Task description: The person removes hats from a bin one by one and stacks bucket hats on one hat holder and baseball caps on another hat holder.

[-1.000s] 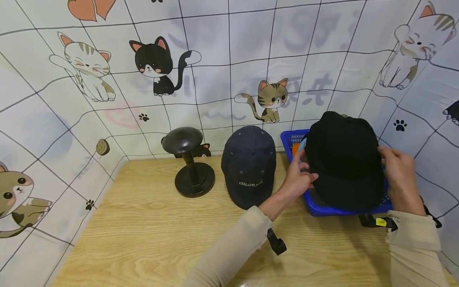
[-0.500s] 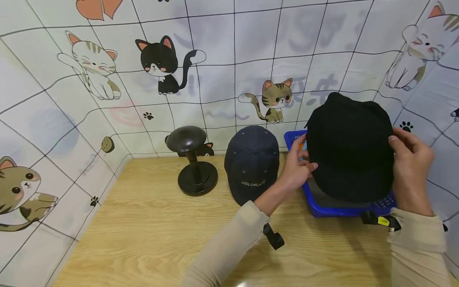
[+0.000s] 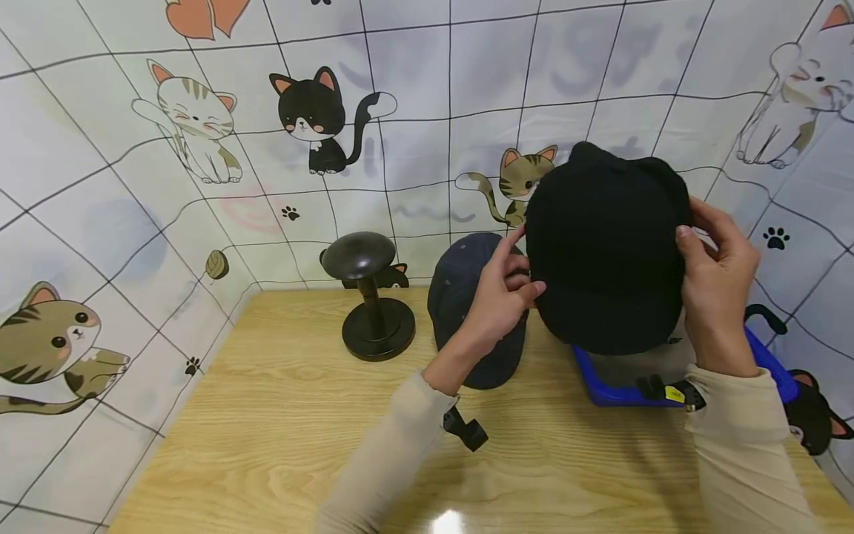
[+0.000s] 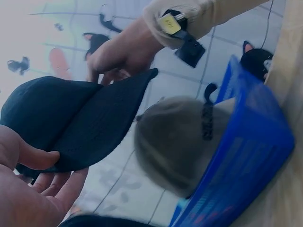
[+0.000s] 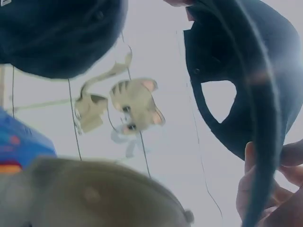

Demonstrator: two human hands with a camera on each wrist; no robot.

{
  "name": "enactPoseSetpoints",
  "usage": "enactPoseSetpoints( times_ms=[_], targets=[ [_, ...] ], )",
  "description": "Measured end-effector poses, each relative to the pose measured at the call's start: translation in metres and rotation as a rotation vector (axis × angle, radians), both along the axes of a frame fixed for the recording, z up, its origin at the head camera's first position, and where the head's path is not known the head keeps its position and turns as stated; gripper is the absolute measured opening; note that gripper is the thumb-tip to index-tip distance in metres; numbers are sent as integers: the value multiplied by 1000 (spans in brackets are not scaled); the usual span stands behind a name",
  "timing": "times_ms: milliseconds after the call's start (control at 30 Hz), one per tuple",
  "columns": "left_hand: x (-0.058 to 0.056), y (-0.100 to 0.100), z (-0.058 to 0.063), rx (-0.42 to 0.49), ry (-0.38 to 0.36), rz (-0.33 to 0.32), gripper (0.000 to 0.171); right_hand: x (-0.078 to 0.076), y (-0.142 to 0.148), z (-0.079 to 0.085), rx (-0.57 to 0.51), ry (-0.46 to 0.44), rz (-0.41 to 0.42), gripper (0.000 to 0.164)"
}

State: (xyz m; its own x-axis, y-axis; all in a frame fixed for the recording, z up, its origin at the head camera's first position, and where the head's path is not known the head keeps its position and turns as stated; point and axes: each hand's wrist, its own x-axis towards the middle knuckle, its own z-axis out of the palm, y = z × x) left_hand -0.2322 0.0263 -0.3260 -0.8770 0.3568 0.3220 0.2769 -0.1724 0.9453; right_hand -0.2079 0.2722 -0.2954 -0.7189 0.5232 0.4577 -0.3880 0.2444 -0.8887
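A black baseball cap (image 3: 610, 252) is held up between both hands, its brim toward the person. My left hand (image 3: 497, 297) pinches the brim's left side, thumb on top and fingers beneath, as the left wrist view shows. On the other side my right hand (image 3: 720, 274) grips the cap's edge with thumb and fingers. The right wrist view looks at the cap (image 5: 279, 61) from below, with its rear strap opening visible. Behind the left hand stands a navy cap (image 3: 460, 289) on the table, partly hidden by that hand.
Below the held cap, a blue basket (image 4: 255, 137) holds a grey-brown cap (image 4: 175, 142) with dark lettering. A black hat stand (image 3: 373, 319) with a domed top is left of the navy cap. Cat-patterned walls (image 3: 414, 96) enclose the wooden table (image 3: 287, 430).
The black cap has risen off the basket and moved left, carried by both hands. My left hand now covers part of the navy cap. The view has turned slightly right-to-left.
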Motion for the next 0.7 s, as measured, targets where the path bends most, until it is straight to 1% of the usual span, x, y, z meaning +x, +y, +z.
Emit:
enactPoseSetpoints(
  times_ms=[100,167,233,333,433,500,567,633,700],
  targets=[
    [-3,-20,2,-24,26,28,83,-7,-14,-3,22,-25,49,35],
    [-5,-33,2,-35,34,49,83,-11,-23,-7,13,-40,118,36],
    [-7,-45,0,-36,23,64,84,-16,-31,-11,-17,-49,202,39],
    [-11,-63,-6,-14,-8,60,83,-22,-44,-19,-91,-56,343,45],
    [-14,-81,-16,18,-46,49,83,-27,-57,-25,-108,-90,436,49],
    [-17,-91,-23,33,-69,49,82,-28,-66,-29,-84,-131,467,51],
    [-19,-100,-30,40,-92,64,82,-30,-74,-32,-62,-177,492,51],
    [-20,-107,-36,37,-119,75,82,-31,-80,-36,-37,-202,499,51],
    [-22,-112,-42,33,-143,80,82,-33,-86,-41,-35,-213,513,52]
  ],
)
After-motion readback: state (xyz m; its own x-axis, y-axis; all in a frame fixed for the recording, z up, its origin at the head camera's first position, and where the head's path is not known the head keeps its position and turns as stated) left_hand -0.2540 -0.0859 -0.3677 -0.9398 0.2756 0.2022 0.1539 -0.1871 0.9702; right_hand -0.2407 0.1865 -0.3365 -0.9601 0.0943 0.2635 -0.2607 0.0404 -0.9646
